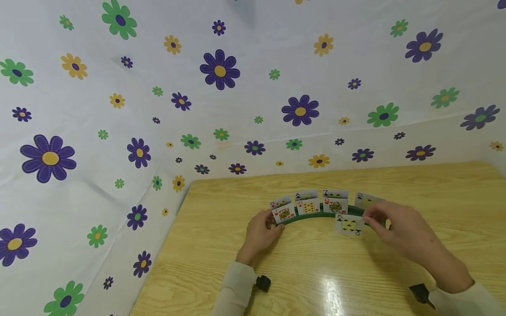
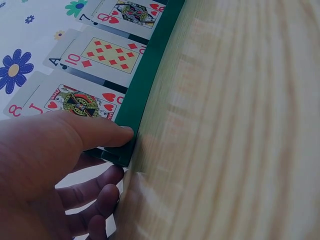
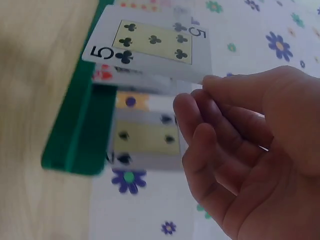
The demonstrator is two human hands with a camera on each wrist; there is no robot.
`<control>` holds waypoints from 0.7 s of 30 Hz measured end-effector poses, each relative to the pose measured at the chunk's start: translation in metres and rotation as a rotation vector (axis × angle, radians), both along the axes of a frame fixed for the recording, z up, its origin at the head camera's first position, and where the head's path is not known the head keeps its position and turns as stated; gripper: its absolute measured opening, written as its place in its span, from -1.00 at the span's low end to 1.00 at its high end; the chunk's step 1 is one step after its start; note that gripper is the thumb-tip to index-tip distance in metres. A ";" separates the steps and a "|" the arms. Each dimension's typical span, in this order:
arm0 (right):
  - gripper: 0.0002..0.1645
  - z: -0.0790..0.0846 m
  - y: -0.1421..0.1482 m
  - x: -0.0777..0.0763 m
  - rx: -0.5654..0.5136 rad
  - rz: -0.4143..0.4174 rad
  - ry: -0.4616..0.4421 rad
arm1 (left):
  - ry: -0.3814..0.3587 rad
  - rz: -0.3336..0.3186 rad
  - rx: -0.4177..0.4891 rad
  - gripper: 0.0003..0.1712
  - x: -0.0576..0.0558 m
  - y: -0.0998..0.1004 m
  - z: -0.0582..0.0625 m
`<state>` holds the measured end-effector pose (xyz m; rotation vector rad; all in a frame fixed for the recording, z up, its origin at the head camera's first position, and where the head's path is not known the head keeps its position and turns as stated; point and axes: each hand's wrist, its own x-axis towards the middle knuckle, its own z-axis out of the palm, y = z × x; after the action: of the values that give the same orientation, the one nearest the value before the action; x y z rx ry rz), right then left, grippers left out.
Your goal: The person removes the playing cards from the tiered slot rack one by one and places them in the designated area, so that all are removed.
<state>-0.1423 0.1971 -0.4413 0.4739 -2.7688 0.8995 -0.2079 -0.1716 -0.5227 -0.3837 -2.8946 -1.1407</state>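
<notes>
A curved green card holder (image 1: 314,215) stands on the table with playing cards upright in two rows. My left hand (image 1: 260,235) grips its left end, thumb on the green front edge in the left wrist view. The front row has a jack of hearts (image 2: 80,102), a ten of diamonds (image 2: 107,55) and a queen of hearts (image 2: 135,12). Behind them stand an eight, an ace and a seven, partly covered. A spade card (image 3: 147,137) stands at the right in the back row. My right hand (image 1: 411,232) pinches a five of clubs (image 3: 155,42) by its edge, in front of the holder.
The wooden table (image 1: 213,245) meets a white cloth (image 1: 253,101) printed with flowers behind and at the left. Black pieces (image 1: 263,283) sit at both sleeve cuffs.
</notes>
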 end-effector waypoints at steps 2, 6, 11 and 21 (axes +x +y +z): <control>-0.91 -0.006 -0.009 0.000 -0.022 0.041 0.009 | 0.000 0.002 -0.001 -0.70 0.001 0.000 -0.001; -0.90 -0.015 -0.023 -0.001 -0.044 0.091 -0.022 | 0.014 0.007 -0.004 -0.71 0.003 -0.001 -0.003; -0.93 -0.020 -0.034 -0.001 -0.052 0.089 -0.065 | 0.036 0.001 0.001 -0.70 0.002 -0.003 -0.004; -0.94 -0.024 -0.047 0.001 -0.162 0.118 -0.133 | 0.017 0.006 -0.001 -0.69 0.002 -0.001 0.000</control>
<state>-0.1408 0.1501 -0.4651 0.5739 -2.7779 1.2135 -0.2062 -0.1723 -0.5228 -0.3820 -2.8804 -1.1290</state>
